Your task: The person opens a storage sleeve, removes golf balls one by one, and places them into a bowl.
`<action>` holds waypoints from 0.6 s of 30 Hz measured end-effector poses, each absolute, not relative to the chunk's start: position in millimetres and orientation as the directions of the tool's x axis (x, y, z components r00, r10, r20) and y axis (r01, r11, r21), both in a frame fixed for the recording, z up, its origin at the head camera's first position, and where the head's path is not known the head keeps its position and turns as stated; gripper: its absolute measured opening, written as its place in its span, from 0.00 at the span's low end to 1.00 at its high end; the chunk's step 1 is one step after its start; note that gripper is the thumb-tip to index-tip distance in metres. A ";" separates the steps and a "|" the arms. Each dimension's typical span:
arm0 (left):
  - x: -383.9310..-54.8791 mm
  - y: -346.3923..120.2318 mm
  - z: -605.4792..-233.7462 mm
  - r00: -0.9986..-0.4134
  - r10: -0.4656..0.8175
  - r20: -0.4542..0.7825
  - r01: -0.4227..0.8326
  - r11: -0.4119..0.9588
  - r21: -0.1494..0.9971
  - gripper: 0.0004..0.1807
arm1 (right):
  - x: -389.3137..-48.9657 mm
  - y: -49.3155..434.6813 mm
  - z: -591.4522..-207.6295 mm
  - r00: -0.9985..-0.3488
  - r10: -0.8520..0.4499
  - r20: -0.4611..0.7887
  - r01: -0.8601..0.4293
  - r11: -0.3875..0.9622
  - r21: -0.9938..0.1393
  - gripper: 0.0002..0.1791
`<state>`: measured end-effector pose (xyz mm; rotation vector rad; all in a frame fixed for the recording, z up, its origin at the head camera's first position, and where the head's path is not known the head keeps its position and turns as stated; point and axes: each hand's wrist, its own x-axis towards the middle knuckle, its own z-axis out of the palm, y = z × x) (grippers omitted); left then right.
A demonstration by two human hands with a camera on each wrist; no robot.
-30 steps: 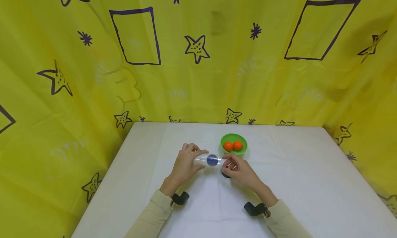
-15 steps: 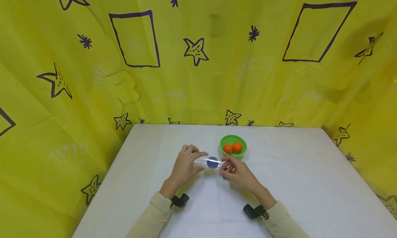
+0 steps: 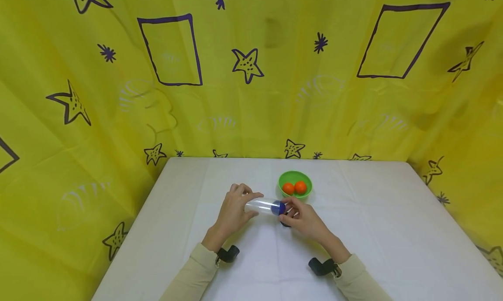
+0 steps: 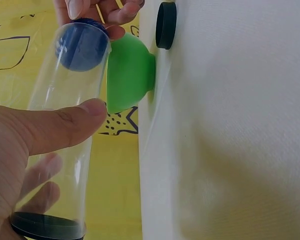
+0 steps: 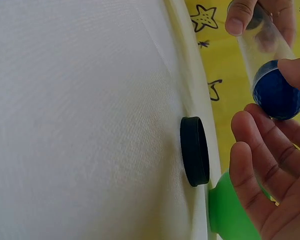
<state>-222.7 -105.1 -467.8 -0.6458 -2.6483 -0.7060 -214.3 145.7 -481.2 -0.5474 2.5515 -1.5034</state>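
My left hand [image 3: 232, 208] grips a clear tube [image 3: 260, 205], which lies nearly level above the table. In the left wrist view, its thumb crosses the tube wall, and a dark cap [image 4: 47, 226] closes the near end. A dimpled blue ball [image 5: 279, 92] sits at the uncapped end, partly sticking out. Around that end, my right hand [image 3: 301, 216] has its thumb at the ball and tube rim, with loosely extended fingers below the ball. A loose black cap [image 5: 195, 151] lies on the table beneath the right hand.
A green bowl [image 3: 284, 179] with two orange balls [image 3: 300, 187] stands beyond the right hand. White cloth covers the table [image 3: 188, 179]. A yellow patterned curtain [image 3: 251, 104] hangs behind the table and on both sides.
The blue ball has slid rightward along the tube, from the middle to the uncapped end at the right fingers. Both hands have stayed almost in place.
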 end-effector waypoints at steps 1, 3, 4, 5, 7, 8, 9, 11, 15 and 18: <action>-222.7 -105.2 -467.9 -0.845 0.339 0.413 0.500 0.775 0.387 0.27 | -214.2 146.0 -480.8 -0.927 -0.368 0.074 -0.244 0.441 -0.864 0.23; -222.7 -105.4 -468.1 -0.846 0.339 0.413 0.500 0.774 0.390 0.27 | -214.5 146.7 -480.4 -0.929 -0.362 0.082 -0.250 0.446 -0.860 0.23; -222.7 -105.5 -467.9 -0.844 0.339 0.416 0.502 0.772 0.389 0.27 | -214.8 147.1 -480.5 -0.928 -0.362 0.085 -0.252 0.446 -0.859 0.23; -222.7 -105.8 -467.9 -0.842 0.339 0.419 0.503 0.772 0.388 0.27 | -215.1 147.3 -480.6 -0.928 -0.362 0.085 -0.253 0.447 -0.858 0.23; -223.1 -106.4 -468.3 -0.840 0.337 0.424 0.505 0.772 0.386 0.27 | -215.9 148.1 -481.0 -0.932 -0.353 0.079 -0.244 0.454 -0.857 0.23; -223.3 -106.7 -468.4 -0.839 0.336 0.427 0.505 0.772 0.386 0.27 | -216.3 148.7 -481.3 -0.932 -0.353 0.078 -0.244 0.456 -0.856 0.23; -223.5 -107.1 -468.6 -0.838 0.334 0.431 0.506 0.770 0.389 0.27 | -216.6 149.1 -481.5 -0.934 -0.350 0.071 -0.237 0.458 -0.857 0.23; -224.0 -107.8 -468.9 -0.838 0.330 0.434 0.506 0.768 0.393 0.27 | -216.9 149.9 -482.1 -0.938 -0.342 0.065 -0.228 0.463 -0.857 0.23; -224.3 -108.8 -469.0 -0.840 0.321 0.437 0.504 0.761 0.409 0.27 | -217.8 151.3 -484.2 -0.939 -0.337 0.070 -0.230 0.465 -0.855 0.23; -223.8 -109.0 -469.0 -0.842 0.315 0.437 0.500 0.758 0.418 0.27 | -218.0 152.2 -484.3 -0.937 -0.339 0.082 -0.243 0.465 -0.851 0.22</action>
